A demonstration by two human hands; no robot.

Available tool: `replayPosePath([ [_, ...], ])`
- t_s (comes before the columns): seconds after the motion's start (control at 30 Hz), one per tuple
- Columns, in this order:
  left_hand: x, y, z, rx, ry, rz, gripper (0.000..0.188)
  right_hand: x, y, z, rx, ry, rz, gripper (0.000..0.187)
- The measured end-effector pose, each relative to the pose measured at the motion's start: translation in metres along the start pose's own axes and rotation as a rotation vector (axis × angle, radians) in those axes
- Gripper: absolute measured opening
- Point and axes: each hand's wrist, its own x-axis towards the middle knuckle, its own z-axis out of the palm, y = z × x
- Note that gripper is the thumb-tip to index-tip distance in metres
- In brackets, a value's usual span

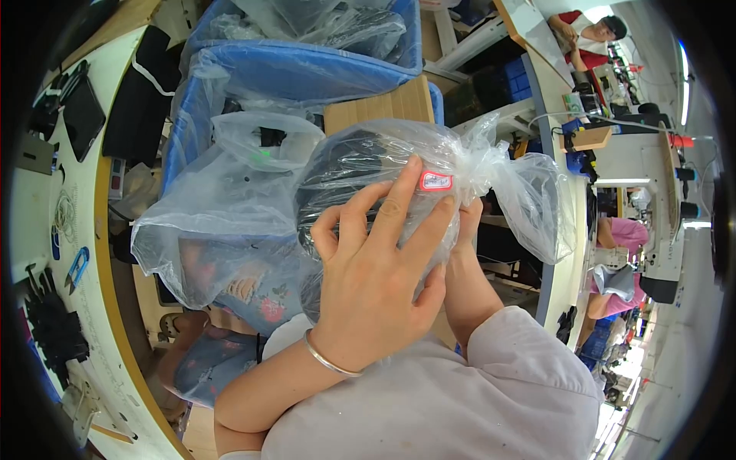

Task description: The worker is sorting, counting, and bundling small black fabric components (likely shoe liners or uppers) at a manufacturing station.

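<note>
A clear plastic bag (349, 153), filled with dark contents I cannot make out, lies in front of me. Its gathered neck (479, 165) is twisted or knotted, and the loose end hangs to the right. A small red-edged sticker (435, 181) sits on the bag near this neck. My left hand (376, 268), with a silver bangle at the wrist, rests open on the bag; its spread fingers reach to either side of the sticker. My right hand (468, 222) is against the bag's near right side below the neck, its fingers mostly hidden.
Beyond the bag stands a blue bin (307, 65) lined with clear plastic, with cardboard (383, 107) at its edge. A white table (100, 322) on the left carries blue snips (77, 268) and a dark flat device (83, 119). Co-workers and sewing machines are on the right.
</note>
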Motion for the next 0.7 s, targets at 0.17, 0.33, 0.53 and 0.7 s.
replayPosePath([
  [0.17, -0.001, 0.0, -0.001, -0.012, 0.001, 0.002, 0.058, 0.002, 0.002, -0.001, 0.063, -0.061, -0.008, 0.041],
  [0.33, -0.001, -0.001, 0.0, -0.018, 0.011, 0.016, 0.058, 0.005, 0.003, -0.009, 0.104, -0.108, -0.016, 0.047],
  [0.53, -0.003, -0.002, -0.001, -0.012, 0.021, 0.018, 0.058, -0.001, 0.004, 0.0, 0.113, -0.141, 0.011, 0.047],
  [0.7, -0.004, -0.002, -0.002, -0.01, 0.027, 0.021, 0.058, -0.005, 0.005, 0.006, 0.121, -0.171, 0.035, 0.046],
])
